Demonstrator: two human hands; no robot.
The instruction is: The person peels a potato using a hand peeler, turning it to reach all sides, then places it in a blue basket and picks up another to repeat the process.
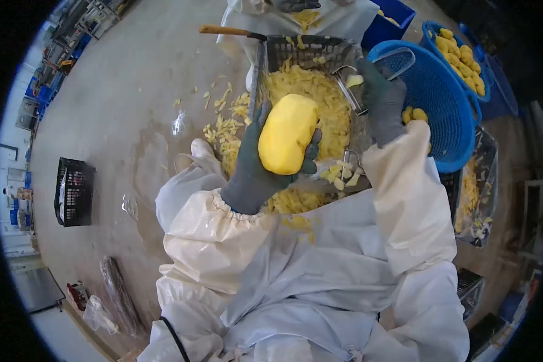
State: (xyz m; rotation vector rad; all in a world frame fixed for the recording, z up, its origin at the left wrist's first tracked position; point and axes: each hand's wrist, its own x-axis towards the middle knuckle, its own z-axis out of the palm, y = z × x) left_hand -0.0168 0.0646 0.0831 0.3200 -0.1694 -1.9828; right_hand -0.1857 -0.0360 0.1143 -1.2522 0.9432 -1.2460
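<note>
My left hand [253, 172], in a dark glove, grips a large peeled yellow fruit [287, 134] and holds it upright in front of me. My right hand [381, 101], also gloved, holds a metal peeler [350, 90] just to the right of the fruit; a bit of yellow peel sits on its blade. Both hands hover over a dark crate [311, 49] heaped with yellow peelings [320, 99]. White protective sleeves cover both arms.
A blue basket [443, 105] with peeled fruit stands at the right, another blue tub [464, 57] of fruit behind it. A person in white sits across the crate. Peelings litter the concrete floor. A black crate [74, 192] stands at the left.
</note>
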